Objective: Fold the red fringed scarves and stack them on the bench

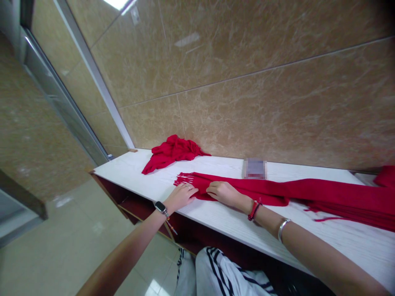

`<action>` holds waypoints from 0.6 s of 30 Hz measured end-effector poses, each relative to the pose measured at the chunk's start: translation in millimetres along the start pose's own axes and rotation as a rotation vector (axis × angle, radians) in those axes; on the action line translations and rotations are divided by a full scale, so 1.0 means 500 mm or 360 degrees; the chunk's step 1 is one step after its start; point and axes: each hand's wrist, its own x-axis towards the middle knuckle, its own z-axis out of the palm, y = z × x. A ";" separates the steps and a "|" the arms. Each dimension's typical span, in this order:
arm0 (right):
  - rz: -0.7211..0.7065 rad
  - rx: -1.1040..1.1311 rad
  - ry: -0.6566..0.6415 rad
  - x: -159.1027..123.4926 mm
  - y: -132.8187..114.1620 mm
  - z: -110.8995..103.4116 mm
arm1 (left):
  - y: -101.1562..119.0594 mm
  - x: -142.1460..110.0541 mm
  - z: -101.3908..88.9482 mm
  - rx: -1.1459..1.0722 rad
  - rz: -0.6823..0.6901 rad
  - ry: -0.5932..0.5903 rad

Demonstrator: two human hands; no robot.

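A long red scarf (259,190) lies stretched along the white top, with its fringed end (185,178) toward the left. My left hand (182,195), wearing a ring, is at the near edge close to that fringe, fingers closed on the cloth. A short way to the right, my right hand (223,192) rests over the scarf with curled fingers pinching the fabric. Some fingertips are hidden by the hands. Behind the fringed end sits a crumpled red cloth (175,151), untouched by either hand.
The white cabinet top (148,181) has open dark-red shelves (135,203) beneath its front edge. A small blurred square item (254,169) lies behind the scarf. More red cloth (385,176) is at the far right. A tan tiled wall (247,102) stands behind.
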 end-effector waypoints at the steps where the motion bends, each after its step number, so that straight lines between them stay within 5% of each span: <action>1: -0.0066 0.0031 -0.0030 -0.001 0.001 0.003 | 0.005 0.003 0.001 0.0036 0.0019 -0.0031; 12: -0.0250 0.0162 -0.0046 -0.015 0.012 0.009 | 0.010 -0.001 -0.017 0.0193 0.0077 -0.0105; 18: -0.0324 0.0196 -0.0017 -0.018 0.018 0.019 | 0.007 0.018 -0.006 0.0114 0.0309 -0.0107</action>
